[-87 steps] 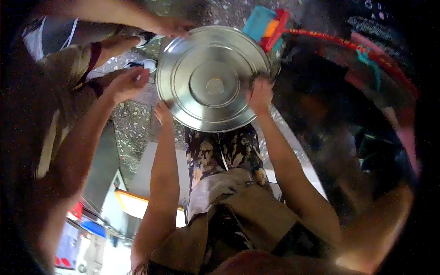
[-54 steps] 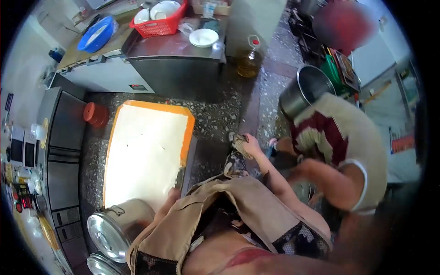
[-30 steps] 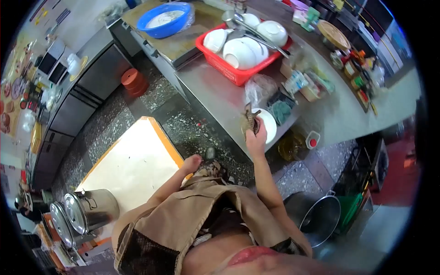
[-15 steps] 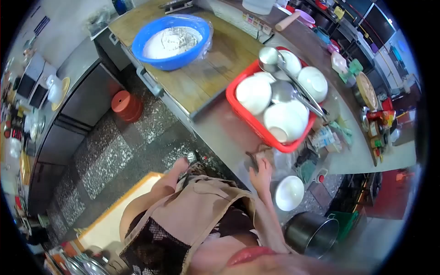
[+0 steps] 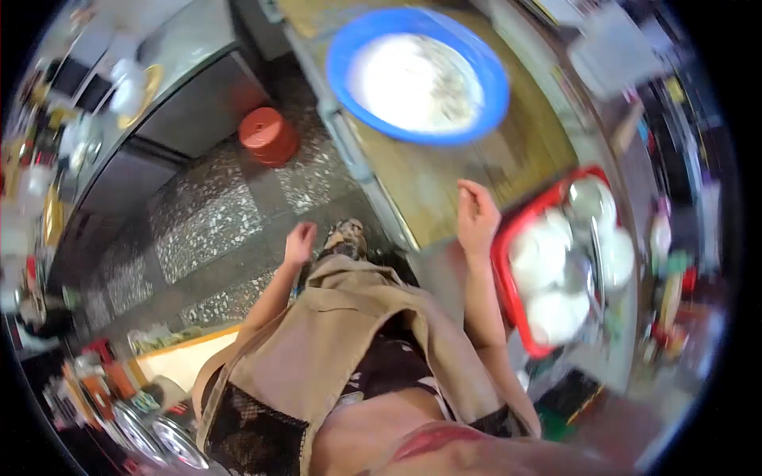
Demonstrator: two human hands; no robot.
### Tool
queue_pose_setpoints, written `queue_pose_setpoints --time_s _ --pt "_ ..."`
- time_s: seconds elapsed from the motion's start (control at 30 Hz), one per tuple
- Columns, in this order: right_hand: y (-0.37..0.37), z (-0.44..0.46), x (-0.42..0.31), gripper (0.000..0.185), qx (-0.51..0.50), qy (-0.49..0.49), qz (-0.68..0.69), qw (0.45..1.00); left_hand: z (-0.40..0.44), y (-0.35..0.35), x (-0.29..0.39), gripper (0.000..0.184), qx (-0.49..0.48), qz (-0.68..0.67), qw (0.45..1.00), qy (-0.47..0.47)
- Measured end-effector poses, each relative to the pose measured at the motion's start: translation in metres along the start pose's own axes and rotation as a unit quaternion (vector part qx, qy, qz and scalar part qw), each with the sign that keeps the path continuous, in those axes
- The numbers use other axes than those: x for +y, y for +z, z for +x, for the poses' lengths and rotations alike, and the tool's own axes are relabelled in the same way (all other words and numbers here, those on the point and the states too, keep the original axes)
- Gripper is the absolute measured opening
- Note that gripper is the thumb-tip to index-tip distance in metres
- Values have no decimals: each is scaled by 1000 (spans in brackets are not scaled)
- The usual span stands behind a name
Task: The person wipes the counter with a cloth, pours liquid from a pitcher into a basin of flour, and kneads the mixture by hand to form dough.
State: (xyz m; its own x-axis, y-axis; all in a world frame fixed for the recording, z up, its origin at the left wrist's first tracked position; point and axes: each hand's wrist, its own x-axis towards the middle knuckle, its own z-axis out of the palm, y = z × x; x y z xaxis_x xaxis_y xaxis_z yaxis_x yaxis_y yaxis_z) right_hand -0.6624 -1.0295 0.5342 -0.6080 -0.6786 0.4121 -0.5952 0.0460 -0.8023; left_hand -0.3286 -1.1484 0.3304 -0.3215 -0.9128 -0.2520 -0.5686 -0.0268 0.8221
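Observation:
My right hand (image 5: 478,216) is raised over the near edge of the wooden board (image 5: 516,163). Its fingers are loosely bent and apart, and nothing shows in them. Just beyond it sits a blue basin (image 5: 500,87) with white flour-like powder (image 5: 413,83). To its right stands a red plastic basket (image 5: 502,266) of white bowls (image 5: 538,258) and metal ladles (image 5: 591,198). My left hand (image 5: 300,243) hangs low beside the apron (image 5: 317,309), over the floor, touching nothing. Its fingers curl loosely and look empty, though the picture is somewhat blurred.
A red stool (image 5: 268,136) stands on the speckled floor (image 5: 214,222) to the left. Steel cabinets (image 5: 190,103) line the far left side. A translucent container (image 5: 615,51) is at the back right. Metal lids (image 5: 178,444) and other kitchenware crowd the lower left.
My view has turned, and I am closer to the blue basin. My right hand has left the brownish cloth at the counter's edge and risen over the wooden board. The left hand still hangs low.

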Motion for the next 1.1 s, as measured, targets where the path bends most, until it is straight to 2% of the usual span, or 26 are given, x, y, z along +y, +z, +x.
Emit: queue_pose_setpoints --time_s 0.03,0.1,0.13,0.17,0.2,0.23,0.27,0.3,0.33,0.43,0.47,0.53,0.57,0.6,0.67,0.77,0.8,0.83,0.87,0.9,0.93,0.97,1.0,1.03,1.07,1.1 --pt "16 25 -5 14 8 -59 -7 998 -2 -15 -12 25 30 37 998 -49" --pt "41 79 -22 19 -15 -44 -124 991 21 -43 -34 22 93 68 990 -82" --pt "52 111 -21 23 -53 -48 -130 989 36 -64 -7 22 125 86 983 -100" --pt "67 143 2 29 -85 22 -49 995 68 -73 -24 22 123 62 984 -117" --pt "79 184 45 32 -134 11 -77 988 107 -73 -47 21 141 46 986 -81" --pt "96 227 97 34 -140 -39 -133 980 137 -88 -29 19 145 -9 988 -55" --pt "109 274 157 34 -174 -39 -185 966 172 -101 -15 19 143 -6 989 -39" --pt "128 283 131 36 -160 -13 -218 963 203 -119 2 18 152 -6 986 63" --pt "149 292 101 38 -148 14 -250 957 216 -124 21 17 161 -20 980 118" --pt "222 306 229 43 -229 -219 -365 875 253 -178 71 16 137 -20 978 159" --pt "258 273 149 46 -232 -199 -483 821 259 -184 77 17 145 -32 975 162" --pt "270 279 149 46 -244 -177 -446 843 274 -188 80 16 157 -79 978 115" --pt "259 281 171 48 -277 -66 -314 906 273 -185 82 17 150 -97 979 98" --pt "253 286 173 50 -297 51 -175 938 279 -184 85 17 139 -119 980 83" --pt "256 286 180 50 -268 16 -227 936 290 -174 91 16 115 -123 981 93" --pt "258 248 130 52 -179 -61 -381 905 304 -158 109 16 80 -108 982 135" --pt "259 249 100 56 -229 -25 -423 876 311 -149 127 16 73 -100 976 177" --pt "261 256 68 57 -285 73 -442 847 317 -141 142 16 62 -112 972 198" --pt "249 256 106 57 -285 52 -366 884 324 -139 158 16 36 -121 967 220" --pt "236 263 115 55 -303 78 -323 893 332 -132 174 15 41 -103 957 269" --pt "226 257 85 53 -256 28 -378 889 342 -119 187 14 5 -132 960 248" --pt "219 251 85 52 -154 -10 -432 889 346 -115 210 13 -14 -167 956 242" --pt "214 241 91 55 -131 -37 -466 874 356 -105 228 14 -12 -179 949 259" --pt "217 238 83 60 -290 111 -492 814 365 -93 241 15 -28 -195 948 249" --pt "220 209 97 64 -174 36 -475 862 372 -85 259 17 -49 -182 950 248" --pt "218 215 86 64 -188 82 -440 875 386 -68 265 19 -49 -155 942 292"
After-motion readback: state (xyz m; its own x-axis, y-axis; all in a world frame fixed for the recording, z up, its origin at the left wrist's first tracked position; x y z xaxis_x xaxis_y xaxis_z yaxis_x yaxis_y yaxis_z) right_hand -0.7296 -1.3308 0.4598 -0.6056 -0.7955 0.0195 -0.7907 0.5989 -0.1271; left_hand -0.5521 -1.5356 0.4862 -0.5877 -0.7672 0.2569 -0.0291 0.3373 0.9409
